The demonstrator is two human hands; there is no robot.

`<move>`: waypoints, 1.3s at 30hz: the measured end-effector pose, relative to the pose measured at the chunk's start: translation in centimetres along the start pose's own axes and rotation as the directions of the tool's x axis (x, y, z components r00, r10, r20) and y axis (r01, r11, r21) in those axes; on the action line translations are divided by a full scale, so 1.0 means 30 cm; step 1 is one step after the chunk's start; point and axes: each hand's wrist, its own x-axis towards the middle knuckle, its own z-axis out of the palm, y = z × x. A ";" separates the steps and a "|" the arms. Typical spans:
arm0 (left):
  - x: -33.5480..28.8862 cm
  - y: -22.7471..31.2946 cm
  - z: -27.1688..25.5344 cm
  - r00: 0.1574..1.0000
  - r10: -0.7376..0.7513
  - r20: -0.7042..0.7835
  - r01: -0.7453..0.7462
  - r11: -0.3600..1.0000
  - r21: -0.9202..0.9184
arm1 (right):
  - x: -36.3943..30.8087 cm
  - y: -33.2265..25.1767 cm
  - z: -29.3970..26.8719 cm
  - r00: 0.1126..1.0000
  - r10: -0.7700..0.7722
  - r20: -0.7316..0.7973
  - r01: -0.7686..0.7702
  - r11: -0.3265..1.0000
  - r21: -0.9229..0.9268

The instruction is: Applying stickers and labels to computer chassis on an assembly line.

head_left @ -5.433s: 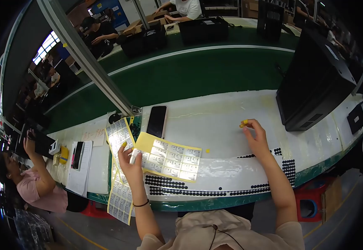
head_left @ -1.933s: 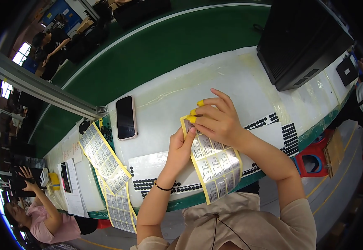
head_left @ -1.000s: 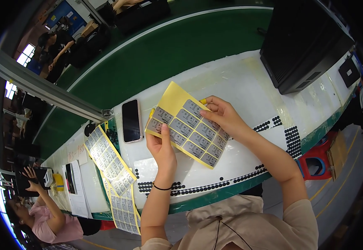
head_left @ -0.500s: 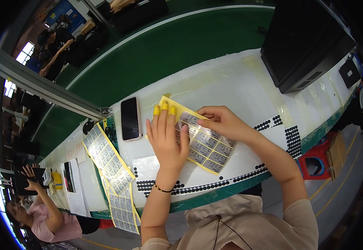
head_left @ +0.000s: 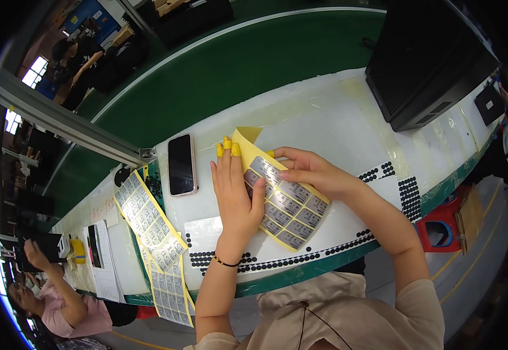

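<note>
Since half a second ago, almost nothing has moved: both hands stay on the yellow sticker sheet (head_left: pixel 286 201), and its top corner at 12 o'clock now curls up a bit more.

The left hand (head_left: pixel 234 195) lies flat and open on the left part of the sheet, with little yellow caps on its fingertips (head_left: pixel 227 147). The right hand (head_left: pixel 312 173) comes in from 3 o'clock and pinches a sticker near the top of the sheet, thumb and finger shut on it.

The sheet rests on the white table (head_left: pixel 335 116), near its front edge. A black phone (head_left: pixel 181 164) lies just beside the left hand at 10 o'clock. More sticker sheets (head_left: pixel 152 224) hang over the table edge at 8 o'clock. Rows of black dots (head_left: pixel 300 256) run along the front edge at 6 o'clock. A big black box (head_left: pixel 426 64) sits well apart at 2 o'clock, with bare table in between.

The left hand hides part of the sheet. I cannot tell what the stickers show. Another person (head_left: pixel 61 303) at 8 o'clock is partly cut off by the dark rim.
</note>
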 end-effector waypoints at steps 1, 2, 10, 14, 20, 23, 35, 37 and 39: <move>0.003 0.002 -0.004 1.000 0.000 0.001 0.000 1.000 0.000 | 0.001 -0.002 -0.006 1.000 0.010 0.007 -0.010 1.000 -0.019; 0.009 0.008 -0.013 0.999 -0.003 0.041 0.004 0.999 -0.037 | 0.002 0.004 -0.016 1.000 0.010 0.006 -0.010 1.000 -0.018; -0.007 0.033 -0.025 0.974 -0.209 0.091 0.228 0.916 -0.330 | 0.000 0.000 -0.019 0.980 -0.194 -0.045 0.181 0.963 -0.200; -0.013 0.046 -0.024 0.954 -0.287 0.083 0.289 0.817 -0.499 | 0.000 0.012 -0.007 0.955 -0.274 -0.111 0.241 0.939 -0.244; -0.007 0.074 -0.042 0.934 -0.341 0.110 0.342 0.754 -0.560 | -0.008 0.008 -0.006 0.914 -0.374 -0.159 0.290 0.874 -0.389; -0.006 0.078 -0.039 0.918 -0.380 0.110 0.360 0.686 -0.632 | -0.007 0.015 -0.014 0.911 -0.367 -0.190 0.253 0.859 -0.446; -0.025 0.072 -0.032 0.938 -0.321 0.129 0.332 0.730 -0.598 | 0.000 0.012 -0.013 0.755 -0.654 -0.046 0.374 0.487 -0.789; -0.027 0.074 -0.028 0.952 -0.280 0.125 0.299 0.759 -0.578 | -0.001 0.010 -0.018 0.822 -0.565 -0.072 0.345 0.595 -0.726; -0.024 0.082 -0.032 0.958 -0.253 0.138 0.285 0.769 -0.572 | 0.002 0.006 -0.035 0.831 -0.555 -0.038 0.357 0.585 -0.729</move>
